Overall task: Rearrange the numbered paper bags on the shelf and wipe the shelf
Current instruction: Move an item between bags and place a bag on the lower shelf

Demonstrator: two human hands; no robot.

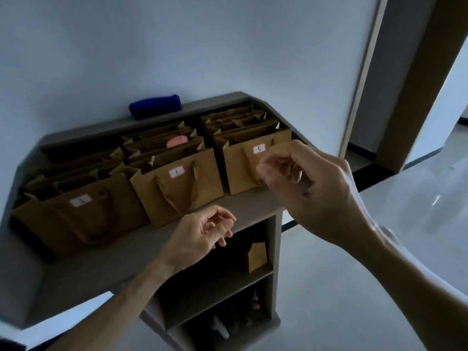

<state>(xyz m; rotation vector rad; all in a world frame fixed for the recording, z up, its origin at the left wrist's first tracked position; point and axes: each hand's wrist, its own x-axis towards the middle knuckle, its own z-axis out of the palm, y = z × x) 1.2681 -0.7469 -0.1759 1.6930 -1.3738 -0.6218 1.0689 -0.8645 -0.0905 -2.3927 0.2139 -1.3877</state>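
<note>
Brown paper bags stand in three rows on the grey shelf top point(255, 203). The front bags carry white labels: bag 2 point(83, 219) at left, bag 1 point(177, 186) in the middle, bag 5 point(240, 168) at right. My right hand point(311, 188) hovers in front of bag 5 with curled fingers, holding nothing that I can see. My left hand point(202, 236) floats palm up over the shelf's front edge, just below bag 1, fingers loosely apart and empty. A blue cloth point(155, 106) lies rolled on the back ledge against the wall.
Something pink point(177, 141) shows inside a middle-row bag. A small paper bag point(257, 257) stands in the dark compartment under the top, with small objects on lower shelves. The wall is directly behind; a doorway and grey floor lie to the right.
</note>
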